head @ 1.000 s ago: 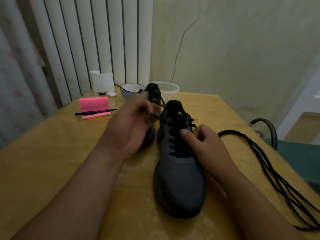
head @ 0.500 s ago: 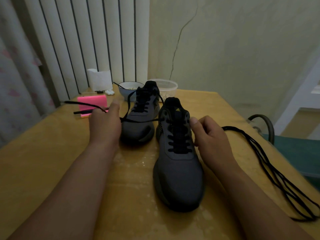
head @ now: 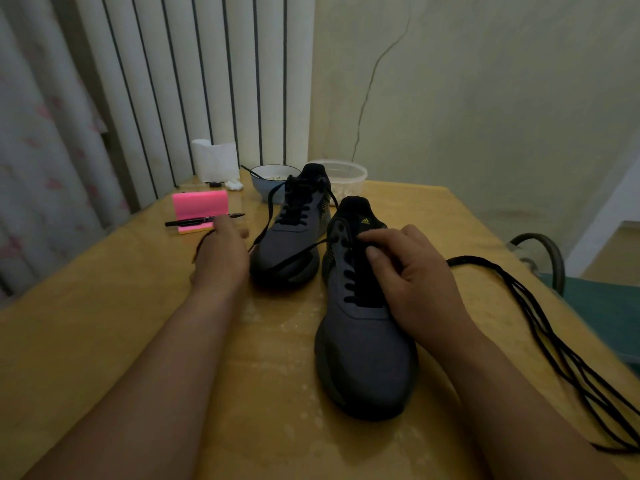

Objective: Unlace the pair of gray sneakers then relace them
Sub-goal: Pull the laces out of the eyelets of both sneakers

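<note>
I see both gray sneakers standing on the yellow table (head: 104, 323). The near sneaker (head: 363, 348) sits about mid-table, with its toe toward the near edge. The far sneaker (head: 287, 237) stands just beyond it and to its left, closer to the far edge, and the two are almost side to side.

The right hand (head: 412, 282) lies over the near sneaker's lacing with its fingers curled. Its thumb and forefinger pinch the lace (head: 301, 254) up by the top eyelets. From there the lace runs leftward, lifted across the far sneaker's toe, into the left hand (head: 221, 251). That hand sits just left of the far sneaker, back toward me, and holds the lace. A short tail curls out on its left side, and the fingers doing the holding are hidden beneath the hand.

Loose black cords (head: 554, 341) lie along the right edge, trailing to the near right corner. Toward the far left corner sits a pink notepad (head: 199, 204) with a black pen (head: 194, 221) across its front. A blue bowl (head: 268, 181) and a clear plastic tub (head: 349, 176) stand at the far edge behind the far sneaker.
</note>
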A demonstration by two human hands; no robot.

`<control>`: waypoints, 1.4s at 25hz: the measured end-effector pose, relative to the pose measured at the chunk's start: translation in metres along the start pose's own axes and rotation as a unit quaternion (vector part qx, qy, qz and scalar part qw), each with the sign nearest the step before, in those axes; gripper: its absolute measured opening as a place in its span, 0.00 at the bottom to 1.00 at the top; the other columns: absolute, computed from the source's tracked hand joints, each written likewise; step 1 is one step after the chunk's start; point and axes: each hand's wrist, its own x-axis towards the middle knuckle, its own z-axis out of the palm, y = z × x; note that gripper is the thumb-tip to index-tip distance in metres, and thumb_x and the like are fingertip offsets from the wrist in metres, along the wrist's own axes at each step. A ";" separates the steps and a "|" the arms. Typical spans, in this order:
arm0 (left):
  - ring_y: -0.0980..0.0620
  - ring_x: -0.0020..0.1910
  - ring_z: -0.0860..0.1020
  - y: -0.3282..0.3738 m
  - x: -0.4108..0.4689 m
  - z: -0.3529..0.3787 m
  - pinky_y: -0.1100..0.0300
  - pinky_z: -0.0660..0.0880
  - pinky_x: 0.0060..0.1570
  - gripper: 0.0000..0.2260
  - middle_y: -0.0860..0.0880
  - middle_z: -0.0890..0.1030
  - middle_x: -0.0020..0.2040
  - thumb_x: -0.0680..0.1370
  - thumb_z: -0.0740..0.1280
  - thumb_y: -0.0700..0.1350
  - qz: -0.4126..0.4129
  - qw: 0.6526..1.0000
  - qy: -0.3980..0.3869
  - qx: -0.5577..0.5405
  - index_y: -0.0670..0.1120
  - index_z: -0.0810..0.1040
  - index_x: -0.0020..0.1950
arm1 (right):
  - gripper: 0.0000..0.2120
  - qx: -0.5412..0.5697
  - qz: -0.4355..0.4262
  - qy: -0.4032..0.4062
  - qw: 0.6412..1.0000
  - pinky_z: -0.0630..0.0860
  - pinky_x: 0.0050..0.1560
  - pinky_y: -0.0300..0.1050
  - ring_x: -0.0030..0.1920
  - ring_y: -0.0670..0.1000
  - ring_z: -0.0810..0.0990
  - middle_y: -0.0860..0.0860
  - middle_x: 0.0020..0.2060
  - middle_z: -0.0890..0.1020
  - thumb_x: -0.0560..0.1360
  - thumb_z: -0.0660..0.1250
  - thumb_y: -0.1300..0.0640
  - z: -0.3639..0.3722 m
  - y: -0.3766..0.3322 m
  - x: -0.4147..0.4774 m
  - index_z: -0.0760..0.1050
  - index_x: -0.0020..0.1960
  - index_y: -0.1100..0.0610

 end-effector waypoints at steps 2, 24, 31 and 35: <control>0.36 0.61 0.76 -0.008 0.004 0.003 0.39 0.73 0.65 0.20 0.40 0.80 0.60 0.84 0.50 0.54 0.011 0.997 -0.034 0.064 0.46 0.78 0.60 | 0.06 -0.038 -0.021 0.004 0.999 0.73 0.43 0.43 0.45 0.43 0.75 0.41 0.44 0.73 0.83 0.65 0.51 0.001 -0.005 0.006 0.80 0.56 0.48; 0.72 0.61 0.56 0.021 -0.072 0.037 0.46 0.60 0.77 0.39 0.60 0.66 0.73 0.75 0.75 0.59 0.355 0.917 -0.159 0.091 0.62 0.60 0.81 | 0.16 0.075 0.134 -0.096 0.983 0.71 0.41 0.48 0.38 0.48 0.75 0.51 0.38 0.77 0.78 0.70 0.52 -0.026 -0.005 0.023 0.71 0.37 0.60; 0.67 0.54 0.78 0.023 -0.057 0.028 0.57 0.80 0.58 0.23 0.59 0.79 0.60 0.79 0.72 0.58 0.203 0.968 -0.077 -0.124 0.54 0.73 0.72 | 0.12 0.562 0.259 0.108 0.778 0.75 0.49 0.51 0.35 0.53 0.74 0.52 0.31 0.70 0.80 0.59 0.56 -0.033 -0.008 0.027 0.69 0.39 0.56; 0.60 0.58 0.77 0.020 -0.061 0.027 0.61 0.80 0.55 0.31 0.53 0.71 0.67 0.76 0.77 0.54 0.231 0.962 0.036 -0.141 0.56 0.67 0.74 | 0.17 0.285 0.243 -0.017 0.927 0.72 0.41 0.49 0.30 0.49 0.70 0.48 0.27 0.71 0.79 0.71 0.49 -0.032 0.001 0.019 0.77 0.45 0.64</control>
